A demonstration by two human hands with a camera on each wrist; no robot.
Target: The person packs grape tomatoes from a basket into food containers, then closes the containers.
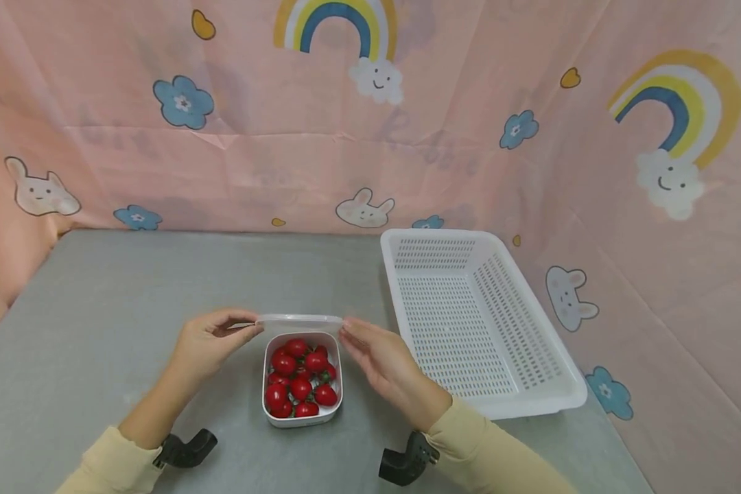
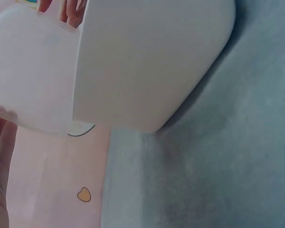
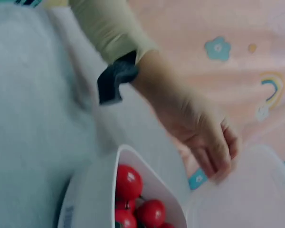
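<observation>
A translucent plastic lid (image 1: 299,320) is held up nearly edge-on just behind a small white container (image 1: 302,421). Red cherry tomatoes (image 1: 300,388), several with green stems, fill the container on the table. My left hand (image 1: 205,342) pinches the lid's left edge between thumb and fingers. At the opposite edge my right hand (image 1: 387,365) holds the lid with its fingertips. The left wrist view shows the lid (image 2: 35,66) beyond the container's plain side wall (image 2: 152,61). In the right wrist view, the left hand (image 3: 197,128) grips the lid's near edge.
To the right stands a large white perforated basket (image 1: 453,329), close to the right forearm. A grey cloth (image 1: 123,295) covers the table. Pink patterned fabric (image 1: 253,158) hangs behind and at the sides. Black camera mounts (image 1: 188,449) sit on both wrists.
</observation>
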